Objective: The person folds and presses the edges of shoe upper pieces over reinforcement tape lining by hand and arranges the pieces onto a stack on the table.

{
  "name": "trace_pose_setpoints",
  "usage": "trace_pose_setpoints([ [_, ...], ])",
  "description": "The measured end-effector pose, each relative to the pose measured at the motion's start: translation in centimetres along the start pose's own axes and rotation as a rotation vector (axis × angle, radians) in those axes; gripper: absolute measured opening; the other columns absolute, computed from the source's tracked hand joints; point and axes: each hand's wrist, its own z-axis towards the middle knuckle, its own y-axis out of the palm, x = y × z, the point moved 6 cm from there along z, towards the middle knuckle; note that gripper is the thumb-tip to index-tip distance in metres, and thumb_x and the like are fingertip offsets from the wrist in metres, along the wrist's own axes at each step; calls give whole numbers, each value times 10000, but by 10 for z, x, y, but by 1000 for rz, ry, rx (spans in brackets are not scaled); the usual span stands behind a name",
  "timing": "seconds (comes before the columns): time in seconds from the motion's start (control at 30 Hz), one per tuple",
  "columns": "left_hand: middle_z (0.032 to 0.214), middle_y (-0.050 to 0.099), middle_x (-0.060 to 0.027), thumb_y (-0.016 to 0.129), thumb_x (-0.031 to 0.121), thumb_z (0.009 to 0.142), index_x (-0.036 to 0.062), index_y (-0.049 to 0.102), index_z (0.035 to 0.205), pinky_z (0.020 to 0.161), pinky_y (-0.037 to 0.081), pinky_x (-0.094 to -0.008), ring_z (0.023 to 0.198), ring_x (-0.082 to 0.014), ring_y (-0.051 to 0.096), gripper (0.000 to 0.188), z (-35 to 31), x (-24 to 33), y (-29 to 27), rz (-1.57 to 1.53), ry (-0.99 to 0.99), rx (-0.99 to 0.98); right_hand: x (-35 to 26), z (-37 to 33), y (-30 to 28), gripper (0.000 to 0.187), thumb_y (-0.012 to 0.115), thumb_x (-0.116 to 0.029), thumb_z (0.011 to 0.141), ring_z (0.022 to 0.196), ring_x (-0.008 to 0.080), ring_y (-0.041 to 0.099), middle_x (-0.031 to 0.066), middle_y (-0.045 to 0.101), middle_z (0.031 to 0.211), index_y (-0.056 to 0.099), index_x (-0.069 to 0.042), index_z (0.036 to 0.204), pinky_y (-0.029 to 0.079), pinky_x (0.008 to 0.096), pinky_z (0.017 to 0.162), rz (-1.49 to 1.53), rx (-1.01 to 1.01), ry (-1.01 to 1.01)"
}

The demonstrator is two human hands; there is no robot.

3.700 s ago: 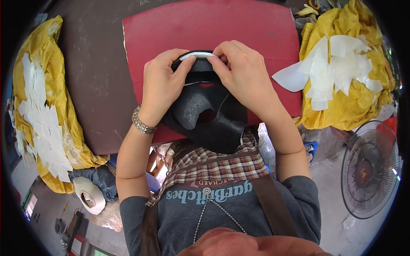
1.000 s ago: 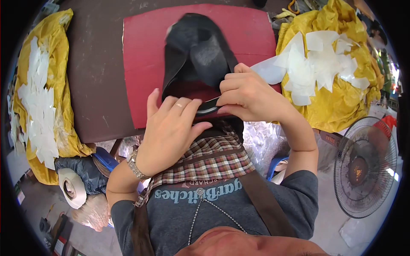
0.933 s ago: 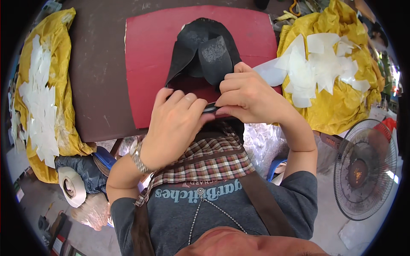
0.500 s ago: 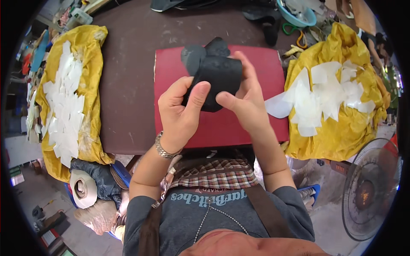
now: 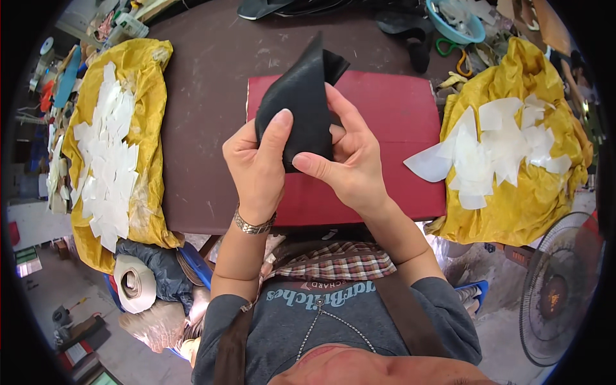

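Observation:
Between my two hands is a folded piece of black leather [image 5: 298, 106], held up over a red board [image 5: 385, 141]. Its upper end comes to a point, and a second flap sticks out at the upper right. My left hand [image 5: 260, 151] grips the left side, thumb pressed flat on the front face. My right hand [image 5: 350, 151] holds the lower right edge, with its thumb on the front and its fingers bent behind. The fingers of the left hand are mostly hidden by the leather.
Yellow sheets [image 5: 154, 128] with white cut pieces [image 5: 106, 167] lie at left; more white pieces [image 5: 504, 141] rest on yellow sheeting [image 5: 526, 212] at right. A blue bowl [image 5: 471, 29], green-handled scissors [image 5: 447, 47] and black pieces [image 5: 410, 32] sit far right. A fan [image 5: 558, 295] stands lower right.
The black leather has turned from a rounded, curled shape with spread flaps to a flatter, upright fold with a pointed top. Both hands have shifted slightly left with it.

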Motion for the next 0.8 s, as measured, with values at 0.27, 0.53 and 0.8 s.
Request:
trace_pose_setpoints([
  [0.27, 845, 678, -54, 611, 141, 941, -50, 680, 934, 633, 497, -217, 702, -89, 613, 203, 12, 9, -10, -80, 115, 207, -6, 12, 6, 848, 703, 58, 811, 930, 153, 638, 120, 677, 998, 220, -32, 1503, 518, 291, 847, -20, -85, 106],
  [0.53, 990, 644, -104, 779, 116, 750, -17, 629, 999, 783, 481, -328, 852, -221, 605, 320, -20, 16, -21, 355, 242, -740, -42, 10, 4, 669, 811, -47, 613, 745, 275, 668, 81, 698, 895, 631, -145, 1249, 565, 316, 699, -810, -500, -204],
  [0.8, 1328, 541, -92, 702, 144, 821, 59, 582, 1156, 1096, 274, -404, 1272, -290, 476, 366, -32, -73, -39, 777, -22, -925, 14, 5, -123, 338, 753, -91, 790, 868, 191, 679, 124, 673, 991, 652, -15, 1103, 547, 312, 781, -894, 41, 32],
])
